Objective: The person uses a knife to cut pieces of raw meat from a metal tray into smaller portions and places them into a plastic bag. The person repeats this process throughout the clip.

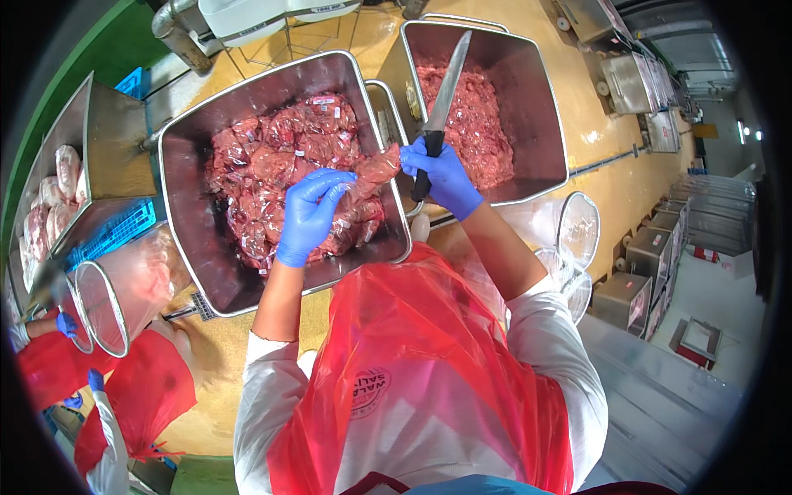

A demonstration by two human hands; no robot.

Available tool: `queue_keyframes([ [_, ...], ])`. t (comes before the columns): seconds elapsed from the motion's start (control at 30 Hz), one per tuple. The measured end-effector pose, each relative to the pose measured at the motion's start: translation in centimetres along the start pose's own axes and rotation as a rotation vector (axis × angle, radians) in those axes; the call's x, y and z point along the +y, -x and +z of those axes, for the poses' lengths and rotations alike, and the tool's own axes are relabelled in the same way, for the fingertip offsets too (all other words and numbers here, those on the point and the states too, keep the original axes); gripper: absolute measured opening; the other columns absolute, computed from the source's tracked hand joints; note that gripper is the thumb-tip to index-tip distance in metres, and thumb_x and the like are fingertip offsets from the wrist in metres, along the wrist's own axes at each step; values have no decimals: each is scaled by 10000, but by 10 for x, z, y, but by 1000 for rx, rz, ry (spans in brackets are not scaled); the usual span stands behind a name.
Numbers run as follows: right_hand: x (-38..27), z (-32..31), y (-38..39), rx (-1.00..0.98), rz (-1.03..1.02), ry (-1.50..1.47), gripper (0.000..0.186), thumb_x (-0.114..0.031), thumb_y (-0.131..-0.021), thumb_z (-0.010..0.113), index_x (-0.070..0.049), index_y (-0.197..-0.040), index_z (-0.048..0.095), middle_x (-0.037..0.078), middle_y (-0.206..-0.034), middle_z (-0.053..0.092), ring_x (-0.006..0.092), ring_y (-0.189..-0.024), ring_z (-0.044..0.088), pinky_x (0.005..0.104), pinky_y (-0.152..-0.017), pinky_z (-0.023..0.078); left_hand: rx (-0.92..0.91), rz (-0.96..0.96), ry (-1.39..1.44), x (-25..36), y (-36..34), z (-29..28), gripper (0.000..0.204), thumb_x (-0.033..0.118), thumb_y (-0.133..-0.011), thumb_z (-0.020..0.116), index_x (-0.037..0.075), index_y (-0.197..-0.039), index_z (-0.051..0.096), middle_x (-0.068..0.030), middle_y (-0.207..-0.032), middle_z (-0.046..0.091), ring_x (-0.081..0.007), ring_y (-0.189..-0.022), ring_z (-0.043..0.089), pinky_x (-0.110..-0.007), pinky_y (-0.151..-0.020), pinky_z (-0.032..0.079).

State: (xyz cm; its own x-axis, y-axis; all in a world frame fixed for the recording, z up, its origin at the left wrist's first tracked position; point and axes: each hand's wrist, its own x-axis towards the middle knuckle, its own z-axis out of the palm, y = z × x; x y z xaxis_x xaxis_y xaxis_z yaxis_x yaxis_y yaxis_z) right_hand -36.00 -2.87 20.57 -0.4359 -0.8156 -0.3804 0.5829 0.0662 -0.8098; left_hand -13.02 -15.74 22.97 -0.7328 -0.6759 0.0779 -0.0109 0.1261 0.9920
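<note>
A clear plastic-wrapped piece of meat (375,175) stretches between my two blue-gloved hands, over a metal bin (183,202) of similar bagged red meat (276,161). My left hand (307,219) is closed, its fingertips pinching the near left part of the wrapped piece. In my right hand (454,180) is a long knife (450,89), gripped by its black handle with the blade pointing up and away. The right fingertips also meet the far end of the wrapping. Exactly how they hold it is partly hidden.
A second metal bin (535,99) with loose red meat (477,124) stands to the right. White basins (247,21) sit on a rack beyond. At the left are a steel trolley (124,153) with wrapped meat and a co-worker's red apron (153,388). Clear-plastic-covered hoops (579,231) stand nearby.
</note>
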Motion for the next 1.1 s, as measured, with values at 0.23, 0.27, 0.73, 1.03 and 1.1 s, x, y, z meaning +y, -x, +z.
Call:
queue_keyframes([
  [0.23, -11, -21, 9, -73, 94, 181, 241, -109, -817, 788, -135, -743, 561, -29, -721, 575, 94, -664, 586, 261, -630, 474, -31, -24, -102, 32, 20, 42, 134, -3, -903, 630, -8, -991, 732, -118, -985, 729, -216, -917, 676, -326, -860, 518],
  [0.27, -11, -25, 6, -111, 69, 198, 244, -118, -812, 796, -132, -738, 564, -29, -718, 574, 93, -661, 585, 261, -630, 472, -25, -53, -96, 37, 24, 48, 133, -2, -904, 631, -8, -991, 731, -118, -988, 729, -214, -921, 674, -324, -862, 516],
  [0.73, -105, -94, 41, -281, -280, 47, 272, 20, -791, 759, -97, -739, 519, -17, -754, 580, 78, -705, 555, 269, -683, 484, 317, -252, -25, 64, 21, 151, 198, 65, -983, 585, -32, -1123, 687, -57, -1040, 701, -111, -948, 632, -257, -869, 511],
  [1.03, -221, -143, 64, -87, -506, -29, 319, 40, -735, 807, -111, -760, 527, -35, -746, 549, 76, -721, 556, 258, -671, 483, 209, -29, -109, 74, -77, 256, 175, 98, -917, 695, -4, -1056, 729, -36, -920, 706, -95, -797, 618, -256, -737, 519],
  [1.1, -242, -177, 57, 75, -666, 174, 280, -34, -754, 818, -85, -766, 543, -3, -725, 585, 97, -693, 573, 280, -652, 493, 266, 217, -374, 89, -98, 281, 137, 104, -903, 701, 6, -981, 756, -89, -806, 713, -142, -684, 632, -294, -659, 512],
])
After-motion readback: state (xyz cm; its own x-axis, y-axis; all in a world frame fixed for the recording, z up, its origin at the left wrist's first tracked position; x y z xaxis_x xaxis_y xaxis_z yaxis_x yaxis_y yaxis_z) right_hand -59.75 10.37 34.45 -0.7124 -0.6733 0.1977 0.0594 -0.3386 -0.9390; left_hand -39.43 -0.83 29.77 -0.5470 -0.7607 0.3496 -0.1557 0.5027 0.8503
